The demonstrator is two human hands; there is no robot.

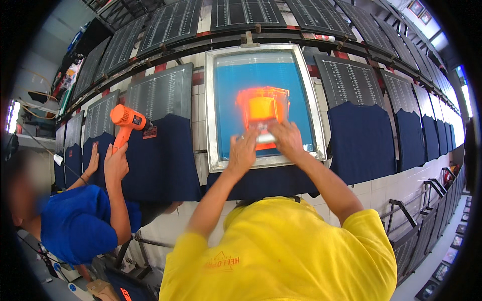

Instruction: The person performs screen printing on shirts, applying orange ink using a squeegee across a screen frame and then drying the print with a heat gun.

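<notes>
A silk-screen frame [211,105] with a pale metal rim and blue mesh lies over a navy T-shirt [261,184] in front of me. Bright orange ink [262,106] is spread over the middle of the mesh. Both my hands grip a squeegee [266,137], its pale edge blurred by motion, at the near end of the ink. My left hand [243,151] is closed on its left part, and my right hand [288,140] is closed on its right part. Some of the fingers are smeared or hidden behind the squeegee.
On my left a co-worker in a blue shirt [75,220] points an orange heat gun [129,123] at a printed navy shirt [158,155]. More shirts [356,140] on dark boards [347,80] run along the rack to both sides. A metal rail [401,210] stands at lower right.
</notes>
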